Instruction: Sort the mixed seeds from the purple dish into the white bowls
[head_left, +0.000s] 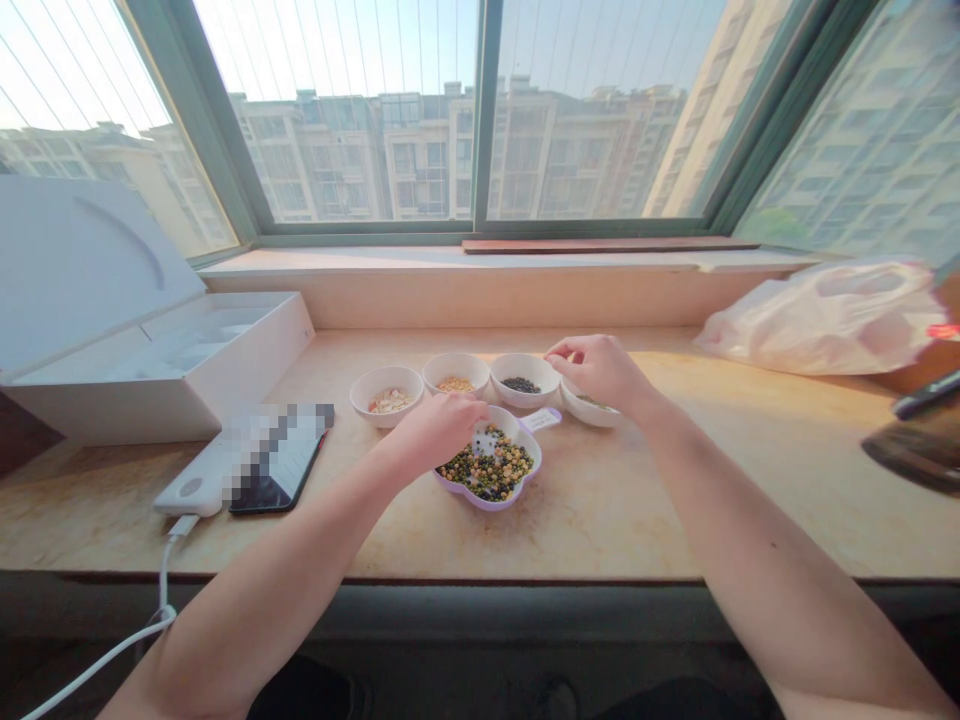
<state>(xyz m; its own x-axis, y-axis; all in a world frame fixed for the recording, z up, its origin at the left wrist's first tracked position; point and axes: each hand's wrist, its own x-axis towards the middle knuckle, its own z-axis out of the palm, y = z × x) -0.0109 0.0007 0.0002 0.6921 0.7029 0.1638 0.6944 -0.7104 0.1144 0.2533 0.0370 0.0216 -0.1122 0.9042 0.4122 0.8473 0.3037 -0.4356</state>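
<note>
fingers (466,410) of the left hand (435,432) curl over a bean dish (491,503); right hand (600,372) pinches above a bowl (592,418).

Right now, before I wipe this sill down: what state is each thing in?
Flower-shaped dish: full of mixed beans.
Left hand: curled over the dish.
Right hand: pinched above the rightmost bowl.
White box: open, lid up.
Phone: lying flat.
Power bank: cable plugged in.
Plastic bag: crumpled.
</note>
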